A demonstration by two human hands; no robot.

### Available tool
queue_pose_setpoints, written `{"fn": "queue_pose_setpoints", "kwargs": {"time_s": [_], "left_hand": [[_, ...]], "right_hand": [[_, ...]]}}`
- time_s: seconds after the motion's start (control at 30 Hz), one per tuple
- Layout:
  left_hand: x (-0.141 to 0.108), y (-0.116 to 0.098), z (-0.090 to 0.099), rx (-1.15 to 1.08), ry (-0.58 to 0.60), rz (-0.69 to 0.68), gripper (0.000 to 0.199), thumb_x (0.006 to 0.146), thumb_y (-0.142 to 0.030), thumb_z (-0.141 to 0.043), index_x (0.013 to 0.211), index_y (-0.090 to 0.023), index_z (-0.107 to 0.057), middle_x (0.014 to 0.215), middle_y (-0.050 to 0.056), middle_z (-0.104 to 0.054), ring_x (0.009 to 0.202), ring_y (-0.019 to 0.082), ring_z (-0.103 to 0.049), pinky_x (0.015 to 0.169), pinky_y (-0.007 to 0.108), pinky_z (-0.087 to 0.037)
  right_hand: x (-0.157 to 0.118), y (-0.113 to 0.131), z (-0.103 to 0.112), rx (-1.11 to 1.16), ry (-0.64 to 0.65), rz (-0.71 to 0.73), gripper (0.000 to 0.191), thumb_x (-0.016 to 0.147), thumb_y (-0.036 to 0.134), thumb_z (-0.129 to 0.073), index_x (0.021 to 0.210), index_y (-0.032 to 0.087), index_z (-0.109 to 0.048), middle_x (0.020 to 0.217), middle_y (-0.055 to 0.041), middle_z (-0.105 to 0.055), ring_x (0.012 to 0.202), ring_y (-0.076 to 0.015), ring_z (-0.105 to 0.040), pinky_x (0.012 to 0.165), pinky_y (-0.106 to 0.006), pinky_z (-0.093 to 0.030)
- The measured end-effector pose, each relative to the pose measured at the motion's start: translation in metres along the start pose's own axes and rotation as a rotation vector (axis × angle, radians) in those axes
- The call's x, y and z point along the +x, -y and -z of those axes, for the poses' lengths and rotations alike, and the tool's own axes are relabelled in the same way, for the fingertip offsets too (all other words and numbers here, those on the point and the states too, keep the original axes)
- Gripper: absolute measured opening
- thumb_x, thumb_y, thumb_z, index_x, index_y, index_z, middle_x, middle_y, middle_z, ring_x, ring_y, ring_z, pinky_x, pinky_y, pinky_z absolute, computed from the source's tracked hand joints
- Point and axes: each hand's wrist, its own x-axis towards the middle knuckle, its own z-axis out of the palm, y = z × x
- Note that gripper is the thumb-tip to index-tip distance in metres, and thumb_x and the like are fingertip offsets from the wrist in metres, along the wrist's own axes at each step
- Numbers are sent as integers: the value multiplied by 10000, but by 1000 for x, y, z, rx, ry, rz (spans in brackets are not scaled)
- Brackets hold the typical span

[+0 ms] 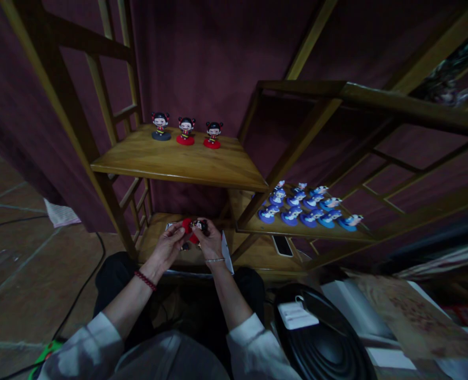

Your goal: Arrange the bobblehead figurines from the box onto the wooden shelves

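Observation:
Both hands meet low in front of me, over the lower shelf. My left hand (170,244) pinches the red base of a small black-haired figurine (198,226). Around the figurine's head and body close the fingers of my right hand (210,240). The figurine lies tilted sideways between them. Some red shows just beneath the hands; its shape is partly hidden. On the wooden shelf (178,161) above stand three similar figurines: one with a grey base (161,126) at the left, a middle one with a red base (185,131), and a right one with a red base (213,135).
Several blue and purple figurines (311,215) stand in rows on a shelf to the right. A phone (282,246) lies on the lower shelf. White paper (226,253) is beside my right hand. A black stool (324,343) holds a white case (298,315). Wooden posts frame the shelves.

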Motion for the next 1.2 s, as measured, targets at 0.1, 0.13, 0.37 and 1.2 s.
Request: {"fn": "queue_pose_setpoints", "kwargs": {"time_s": [0.1, 0.13, 0.37, 1.2], "left_hand": [[1, 1, 0, -3, 1, 3, 179, 627, -67, -705, 793, -125, -675, 862, 37, -687, 811, 124, -625, 863, 283, -472], [1, 1, 0, -1, 4, 1, 181, 624, -70, -708, 793, -125, -675, 861, 35, -686, 810, 122, -624, 857, 279, -474], [-1, -2, -4, 49, 5, -10, 220, 603, -91, -729, 815, -122, -674, 847, 39, -686, 802, 127, -621, 866, 290, -468], [29, 58, 34, 392, -197, 346, 238, 636, 50, -492, 616, -164, -594, 574, 20, -643, 696, 185, -653, 748, 361, -506]], "right_hand": [[0, -1, -1, -17, -13, 17, 276, 648, 295, -635, 895, 182, -582, 770, 32, -608, 691, -96, -557, 682, -217, -473], [0, -2, -1, -31, -15, 27, 274, 650, 298, -633, 895, 185, -584, 777, 31, -611, 698, -98, -560, 689, -221, -476], [3, -3, 2, -169, 9, 140, 251, 678, 320, -603, 894, 192, -592, 805, 21, -613, 746, -116, -567, 733, -236, -470], [-7, -40, 23, -1149, 230, -25, 321, 749, 121, -501, 1047, 192, -599, 1004, -79, -660, 887, -183, -626, 770, -242, -445]]}}
